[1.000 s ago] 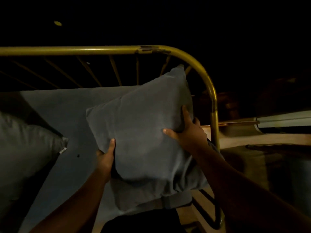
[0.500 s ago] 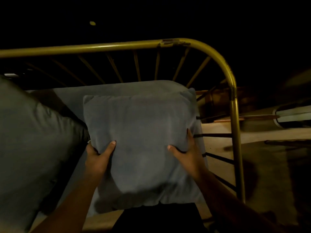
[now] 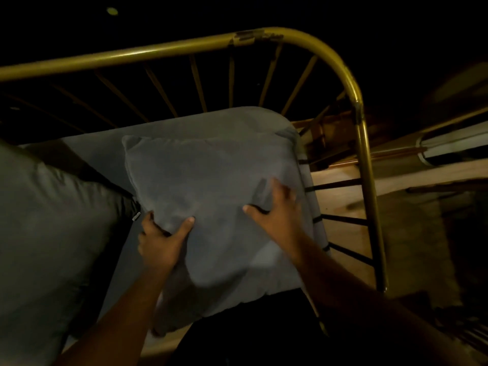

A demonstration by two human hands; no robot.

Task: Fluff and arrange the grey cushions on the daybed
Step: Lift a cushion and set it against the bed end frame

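Note:
A square grey cushion (image 3: pixel 208 180) lies flat on the grey daybed mattress (image 3: pixel 105 143), near its right end. My left hand (image 3: pixel 162 240) grips the cushion's near left edge, thumb on top and fingers underneath. My right hand (image 3: pixel 277 207) presses down on the cushion's right side with fingers spread, denting the fabric. A second, larger grey cushion (image 3: pixel 50 228) fills the left of the view, with a small tag at its corner. The scene is dim and slightly blurred.
The daybed's yellow metal rail (image 3: pixel 353 96) curves over the back and down the right end, with thin spokes beneath it. Beyond the right end lies a wooden floor (image 3: pixel 340 196) and a pale object (image 3: pixel 449 149). Dark clothing sits below the cushion.
The cushion came down from a tilted, lifted hold to lie flat on the mattress. My right hand shifted from gripping its edge to pressing on top. The view has tilted downward.

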